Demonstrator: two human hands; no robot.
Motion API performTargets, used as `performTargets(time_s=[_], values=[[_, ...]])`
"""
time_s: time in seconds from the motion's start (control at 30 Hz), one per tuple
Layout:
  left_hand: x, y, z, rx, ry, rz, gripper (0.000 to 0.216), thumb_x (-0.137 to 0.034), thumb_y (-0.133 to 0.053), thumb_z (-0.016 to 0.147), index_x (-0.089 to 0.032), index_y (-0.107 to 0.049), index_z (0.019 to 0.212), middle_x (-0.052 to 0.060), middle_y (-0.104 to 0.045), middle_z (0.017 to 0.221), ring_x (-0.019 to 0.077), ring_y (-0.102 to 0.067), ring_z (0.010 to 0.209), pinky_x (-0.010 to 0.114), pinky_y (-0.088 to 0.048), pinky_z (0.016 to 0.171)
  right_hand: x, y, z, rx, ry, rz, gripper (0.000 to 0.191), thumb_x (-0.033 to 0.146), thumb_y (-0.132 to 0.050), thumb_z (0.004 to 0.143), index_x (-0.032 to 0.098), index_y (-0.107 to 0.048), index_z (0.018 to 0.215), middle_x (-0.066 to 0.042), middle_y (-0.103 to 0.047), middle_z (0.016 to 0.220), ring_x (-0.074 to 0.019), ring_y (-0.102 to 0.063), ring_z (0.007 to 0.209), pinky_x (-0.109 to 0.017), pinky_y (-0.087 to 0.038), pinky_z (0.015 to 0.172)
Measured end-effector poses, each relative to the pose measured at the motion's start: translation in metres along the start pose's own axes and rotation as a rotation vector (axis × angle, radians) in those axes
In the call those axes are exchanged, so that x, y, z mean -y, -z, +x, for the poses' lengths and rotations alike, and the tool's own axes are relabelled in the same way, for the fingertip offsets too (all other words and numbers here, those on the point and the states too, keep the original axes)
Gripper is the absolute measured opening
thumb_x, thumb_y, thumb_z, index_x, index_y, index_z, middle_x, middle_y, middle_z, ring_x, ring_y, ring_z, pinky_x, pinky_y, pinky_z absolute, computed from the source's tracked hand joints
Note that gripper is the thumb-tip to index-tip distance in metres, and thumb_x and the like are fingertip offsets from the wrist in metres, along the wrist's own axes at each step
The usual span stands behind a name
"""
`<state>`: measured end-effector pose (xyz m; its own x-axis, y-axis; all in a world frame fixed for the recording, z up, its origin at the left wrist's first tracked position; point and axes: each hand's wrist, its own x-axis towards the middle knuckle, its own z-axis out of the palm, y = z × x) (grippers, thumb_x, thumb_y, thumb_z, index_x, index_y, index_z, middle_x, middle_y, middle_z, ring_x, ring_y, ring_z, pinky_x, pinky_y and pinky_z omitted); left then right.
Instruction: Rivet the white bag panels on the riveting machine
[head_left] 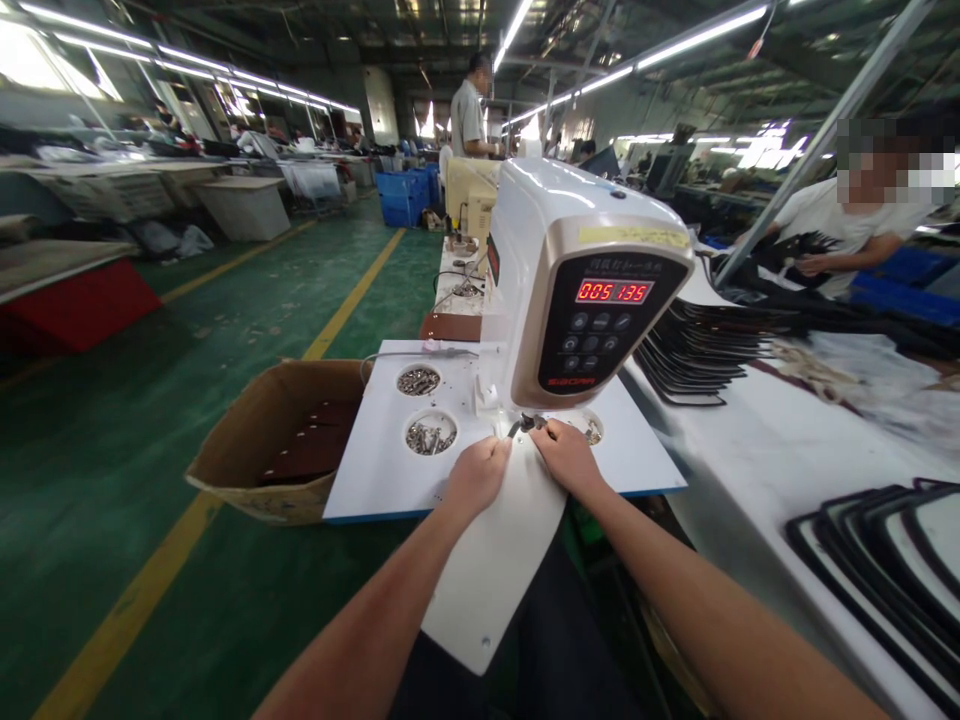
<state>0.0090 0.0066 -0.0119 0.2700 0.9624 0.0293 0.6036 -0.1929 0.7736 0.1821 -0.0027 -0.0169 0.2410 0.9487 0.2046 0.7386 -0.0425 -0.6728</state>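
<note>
White panel (501,560) between left grip (478,474), right grip (568,458); both closed on its far-end edges.

On the white machine (555,200), a display (613,291) is showing 005135 (in glowing red), while lettering (571,382) beneath and characters (622,266) above are blurring beyond sure reading.

Open air between machine head (592,290) and carton (259,503)

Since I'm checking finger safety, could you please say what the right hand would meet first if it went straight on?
The right hand would probably first meet the small dark part beneath the machine head; depth there is hard to judge, and it may already touch it.
</note>
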Motion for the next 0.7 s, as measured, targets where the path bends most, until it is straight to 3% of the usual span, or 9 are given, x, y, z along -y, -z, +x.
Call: performTargets(time_s=[0.3,0.5,0.6,0.7], values=[[0.009,-0.004,0.009,0.042,-0.018,-0.033,0.042,-0.049,-0.033,0.089,-0.020,-0.046,0.061,0.001,-0.056,0.067,0.0144,-0.047,0.067,0.028,-0.031,0.065,0.000,0.003,0.005,0.086,-0.030,0.012,0.041,0.041,-0.048,0.086,0.019,-0.043,0.052,-0.001,-0.054,0.057,-0.0133,-0.046,0.060,-0.027,-0.028,0.057],[-0.001,0.008,-0.002,0.014,-0.037,-0.012,0.045,-0.050,-0.033,0.089,-0.019,-0.045,0.059,-0.002,-0.050,0.060,0.0131,-0.044,0.063,0.027,-0.029,0.060,0.002,0.003,0.002,0.057,-0.036,0.093,0.044,0.047,-0.047,0.087,0.020,-0.046,0.053,0.000,-0.054,0.057,-0.0143,-0.048,0.062,-0.027,-0.029,0.058],[-0.004,0.024,-0.029,-0.013,-0.041,0.060,0.045,-0.052,-0.034,0.089,-0.020,-0.050,0.062,-0.002,-0.054,0.061,0.0144,-0.050,0.064,0.027,-0.033,0.061,-0.003,0.023,-0.014,-0.018,-0.099,0.162,0.046,0.051,-0.047,0.088,0.020,-0.044,0.054,0.001,-0.051,0.057,-0.0142,-0.046,0.061,-0.026,-0.029,0.056],[0.014,0.040,-0.058,-0.146,-0.017,0.088,0.035,-0.054,-0.041,0.086,-0.024,-0.060,0.086,0.000,-0.069,0.085,0.0179,-0.061,0.077,0.029,-0.044,0.071,-0.020,0.063,-0.044,-0.117,-0.223,0.331,0.048,0.057,-0.047,0.087,0.020,-0.045,0.057,0.003,-0.049,0.056,-0.0134,-0.044,0.058,-0.024,-0.030,0.052]])
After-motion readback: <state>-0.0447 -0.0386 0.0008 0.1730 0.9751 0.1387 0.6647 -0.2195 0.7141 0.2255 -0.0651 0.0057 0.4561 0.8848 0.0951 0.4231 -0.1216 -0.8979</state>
